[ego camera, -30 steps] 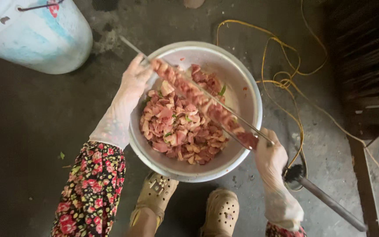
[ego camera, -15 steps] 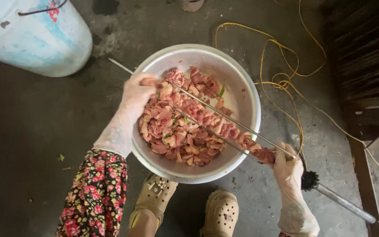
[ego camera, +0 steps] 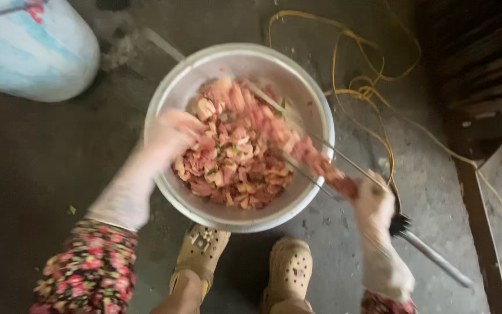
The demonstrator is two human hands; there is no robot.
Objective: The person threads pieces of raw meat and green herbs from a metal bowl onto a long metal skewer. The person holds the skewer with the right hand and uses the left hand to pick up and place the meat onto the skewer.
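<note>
Skewer (ego camera: 321, 152) blurs between left hand (ego camera: 172, 131) and right hand (ego camera: 373, 200)

A dark grey concrete floor (ego camera: 42, 168) fills the scene, rough and stained. A large pale blue and white rounded container (ego camera: 30, 49) sits at the upper left. A tangled yellow cord (ego camera: 367, 87) loops across the floor at right, near dark wooden slats (ego camera: 472, 64) in shadow.
</note>
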